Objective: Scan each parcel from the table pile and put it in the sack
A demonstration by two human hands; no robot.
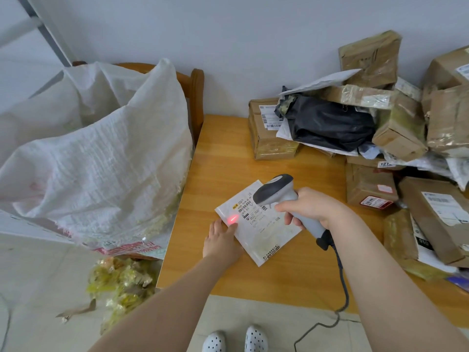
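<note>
On table (228, 153), left hand (222, 240) flat on parcel (258, 229), right hand (308, 208) gripping scanner (279, 193), label half hidden.

A white tag (385, 164) in the parcel pile (380, 118) reads "121".

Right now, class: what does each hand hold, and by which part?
Right hand grips the barcode scanner by its handle. Left hand presses the white mailer's left edge.

Left hand (221, 237) flat, right hand (308, 207) fisted
</note>
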